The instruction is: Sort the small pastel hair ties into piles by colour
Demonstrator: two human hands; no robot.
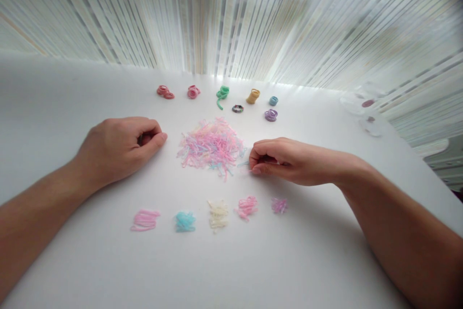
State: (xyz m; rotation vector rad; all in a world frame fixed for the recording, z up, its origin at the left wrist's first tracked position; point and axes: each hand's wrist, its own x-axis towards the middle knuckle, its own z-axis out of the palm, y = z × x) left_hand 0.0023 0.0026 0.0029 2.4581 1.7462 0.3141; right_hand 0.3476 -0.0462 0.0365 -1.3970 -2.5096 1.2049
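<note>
A loose pile of short pastel strands (211, 145), mostly pink with some blue and cream, lies mid-table. My right hand (277, 160) is at the pile's right edge, thumb and fingers pinched together; a blue strand and a faint pink one show at its fingertips. Left of the pile, my left hand (126, 147) rests with curled fingers, nothing visible in it. Nearer me lie sorted bunches: pink (145, 220), blue (185, 221), cream (218, 215), another pink (247, 208) and purple (279, 205).
Along the back sit coils in red (165, 91), pink (193, 91), green (223, 92), yellow (253, 96), blue (273, 100) and purple (271, 115), plus a multicoloured ring (238, 109). Clear plastic pieces (369, 106) lie at the right; a string curtain (217, 15) hangs behind.
</note>
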